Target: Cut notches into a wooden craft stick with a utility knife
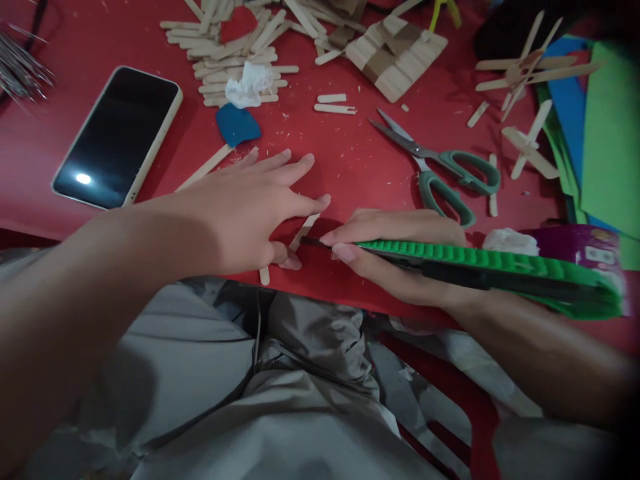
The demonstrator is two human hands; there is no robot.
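My left hand (245, 203) lies with its fingers spread over the red table. Its thumb and index finger press near the two ends of a craft stick (304, 231). Another stick end (265, 275) pokes out beneath the thumb. My right hand (395, 250) is closed around a green utility knife (500, 263), gripping it close to the blade. The blade tip touches or nearly touches the stick between my left thumb and index finger. Open scissors with green handles (445, 167) rest just beyond my right hand. A blue piece (237, 125) on a stick lies past my left fingers.
A phone (117, 137) lies at left. Loose craft sticks (235, 63) pile at the back beside a bundled stack (397, 57). Crumpled white tissue (250, 85) sits on the pile. Joined sticks (530, 143) and green sheets (610, 133) are at right. The table's front edge (320, 297) runs below my hands.
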